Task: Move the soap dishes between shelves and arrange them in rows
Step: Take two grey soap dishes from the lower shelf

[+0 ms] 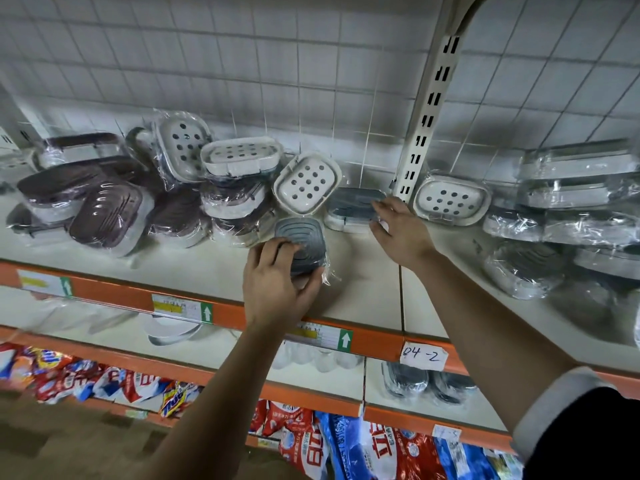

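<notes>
Left hand [277,284] grips grey soap dish [304,239]; right hand [398,232] touches second dish [349,206].

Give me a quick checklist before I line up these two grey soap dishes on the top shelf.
1. Left hand holds the grey ribbed plastic-wrapped soap dish: ok, its fingers curl over the near end.
2. Right hand holds the second grey soap dish beside the cream slotted upright: cannot tell, its fingers only reach the dish's end.
3. Bare room on the cream shelf board in front: ok.
4. White perforated soap dish behind lies flat: not ok, it leans tilted.
5. Brown ribbed soap dishes stand in rows: not ok, they are heaped.
</notes>
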Motion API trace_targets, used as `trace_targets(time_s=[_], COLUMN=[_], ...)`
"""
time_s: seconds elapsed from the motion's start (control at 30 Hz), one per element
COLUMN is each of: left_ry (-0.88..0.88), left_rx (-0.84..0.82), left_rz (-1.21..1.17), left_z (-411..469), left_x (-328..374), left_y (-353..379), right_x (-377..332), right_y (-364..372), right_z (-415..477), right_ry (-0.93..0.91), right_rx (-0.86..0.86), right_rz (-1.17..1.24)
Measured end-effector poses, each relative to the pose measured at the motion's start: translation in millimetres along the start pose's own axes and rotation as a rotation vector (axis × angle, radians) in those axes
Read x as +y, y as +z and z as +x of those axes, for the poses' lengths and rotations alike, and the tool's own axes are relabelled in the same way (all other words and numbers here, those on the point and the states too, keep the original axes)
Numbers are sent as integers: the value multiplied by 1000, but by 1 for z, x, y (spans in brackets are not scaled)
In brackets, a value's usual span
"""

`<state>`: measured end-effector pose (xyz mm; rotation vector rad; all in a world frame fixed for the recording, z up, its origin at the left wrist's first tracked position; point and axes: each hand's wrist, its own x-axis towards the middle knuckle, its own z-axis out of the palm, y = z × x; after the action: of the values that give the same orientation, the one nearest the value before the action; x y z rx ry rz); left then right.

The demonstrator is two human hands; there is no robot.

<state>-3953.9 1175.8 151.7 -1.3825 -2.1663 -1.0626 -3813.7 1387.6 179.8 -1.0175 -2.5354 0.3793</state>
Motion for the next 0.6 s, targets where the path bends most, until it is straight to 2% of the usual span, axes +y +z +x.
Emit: trace_targets(time_s=[0.23,0.4,0.6], left_ry=[-76,-131,-168], left_rx=[-129,-246,-309], left_rz=[-15,30,-10], left_z=[3,7,12], left_x=[0,4,7], left_y=[-2,-5,-7], right_x=[-3,-7,-12], right_y=[-5,-10,-18], right_z=[-22,-52,-86], right_ry=[-8,9,-22], right_rx=[99,79,63], right_rz=[29,110,91])
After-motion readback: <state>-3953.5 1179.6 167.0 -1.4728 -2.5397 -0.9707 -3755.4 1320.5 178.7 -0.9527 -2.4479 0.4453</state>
